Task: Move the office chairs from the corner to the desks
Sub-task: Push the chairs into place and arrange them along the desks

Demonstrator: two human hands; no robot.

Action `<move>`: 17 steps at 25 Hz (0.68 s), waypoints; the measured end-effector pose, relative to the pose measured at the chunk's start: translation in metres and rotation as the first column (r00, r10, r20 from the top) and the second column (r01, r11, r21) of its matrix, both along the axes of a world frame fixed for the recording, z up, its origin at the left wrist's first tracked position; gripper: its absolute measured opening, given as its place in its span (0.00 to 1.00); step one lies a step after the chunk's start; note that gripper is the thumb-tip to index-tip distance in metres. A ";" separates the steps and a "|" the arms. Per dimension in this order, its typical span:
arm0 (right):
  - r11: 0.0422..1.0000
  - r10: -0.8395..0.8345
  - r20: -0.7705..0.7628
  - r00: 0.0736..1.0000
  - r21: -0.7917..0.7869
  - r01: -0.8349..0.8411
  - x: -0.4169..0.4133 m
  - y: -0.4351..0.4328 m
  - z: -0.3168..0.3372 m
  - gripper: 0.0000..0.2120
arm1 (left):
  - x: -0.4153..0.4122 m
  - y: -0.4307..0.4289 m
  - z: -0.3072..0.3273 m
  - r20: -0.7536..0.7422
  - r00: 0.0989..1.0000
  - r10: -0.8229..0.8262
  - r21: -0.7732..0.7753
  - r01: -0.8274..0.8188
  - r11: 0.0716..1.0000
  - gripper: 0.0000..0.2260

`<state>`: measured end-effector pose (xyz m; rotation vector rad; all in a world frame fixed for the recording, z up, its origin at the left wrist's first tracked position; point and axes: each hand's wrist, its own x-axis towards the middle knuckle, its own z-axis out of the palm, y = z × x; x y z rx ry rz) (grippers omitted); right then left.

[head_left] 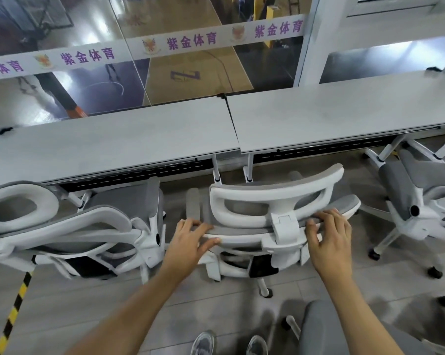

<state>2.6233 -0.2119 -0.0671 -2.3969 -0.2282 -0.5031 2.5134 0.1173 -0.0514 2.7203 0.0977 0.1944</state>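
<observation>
Head view, looking down: both hands are on the white-framed grey mesh office chair (244, 237) in the middle, which has its back to the person and faces the desks. The left hand (190, 239) holds the left end of the backrest's top edge, fingers draped over the front and thumb pressed on the rear side, so that grip is closed around the frame. The right hand (329, 237) does the same at the right end, just past the headrest bracket, fingers curled over the top and thumb tucked underneath. The chair sits straight out in front between the two arms, its headrest sticking up between the hands. It stands on the grey floor (101, 316) roughly in line with the seam where the left pale grey tabletop (114, 144) meets the right pale grey tabletop (344, 111), close to their white legs. I can't really tell if the seat is under the edge. A matching chair on the left (101, 226) is pushed in at the left tabletop, and a third chair on the right (405, 201) stands side-on near the right one. A grey chair seat (326, 329) pokes in at bottom right beside a pair of grey sneakers (203, 344). Yellow-and-black striped tape (16, 303) runs along the floor at left, and a white banner with purple characters (190, 42) crosses the glass wall behind the tabletops.
</observation>
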 end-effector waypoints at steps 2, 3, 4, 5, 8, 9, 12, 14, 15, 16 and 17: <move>1.000 -0.004 0.018 1.000 0.003 0.004 0.010 0.003 0.000 0.13 | 0.013 0.007 0.005 -0.061 0.998 -0.014 -0.011 0.013 1.000 0.23; 1.000 -0.011 0.014 1.000 -0.002 0.011 0.012 0.001 -0.001 0.13 | 0.014 0.004 0.003 -0.066 0.998 -0.024 -0.023 0.023 0.999 0.23; 1.000 -0.009 0.004 1.000 -0.010 0.009 0.013 -0.002 -0.002 0.14 | 0.013 0.000 0.000 -0.064 0.998 -0.027 -0.045 0.025 0.999 0.23; 1.000 0.001 -0.006 1.000 -0.021 -0.002 0.014 -0.005 -0.002 0.15 | 0.011 -0.004 -0.005 -0.057 0.998 -0.026 -0.074 0.022 0.997 0.22; 0.998 0.040 -0.036 0.999 -0.052 -0.042 0.025 -0.012 0.003 0.18 | 0.023 -0.013 -0.006 -0.048 0.999 0.015 -0.140 -0.021 0.990 0.20; 0.997 0.043 -0.046 0.998 -0.054 -0.046 0.032 -0.013 0.006 0.18 | 0.031 -0.013 -0.002 -0.067 0.998 0.020 -0.142 -0.030 0.989 0.21; 0.997 0.036 -0.056 0.998 -0.061 -0.040 0.042 -0.015 0.009 0.18 | 0.041 -0.013 0.002 -0.098 0.995 0.002 -0.125 -0.014 0.992 0.22; 0.998 0.035 -0.053 0.998 -0.049 -0.037 0.038 -0.015 0.005 0.17 | 0.034 -0.015 0.001 -0.106 0.994 0.009 -0.136 -0.024 0.990 0.22; 0.998 0.034 -0.052 0.998 -0.041 -0.036 0.035 -0.015 0.002 0.17 | 0.030 -0.016 0.000 -0.108 0.994 0.015 -0.137 -0.030 0.990 0.22; 0.999 0.036 -0.049 0.998 -0.038 -0.038 0.033 -0.015 0.001 0.17 | 0.028 -0.016 -0.001 -0.110 0.994 0.025 -0.137 -0.040 0.990 0.23; 0.999 0.037 -0.046 0.998 -0.035 -0.039 0.031 -0.014 0.000 0.17 | 0.028 -0.017 -0.001 -0.114 0.993 0.037 -0.137 -0.053 0.989 0.23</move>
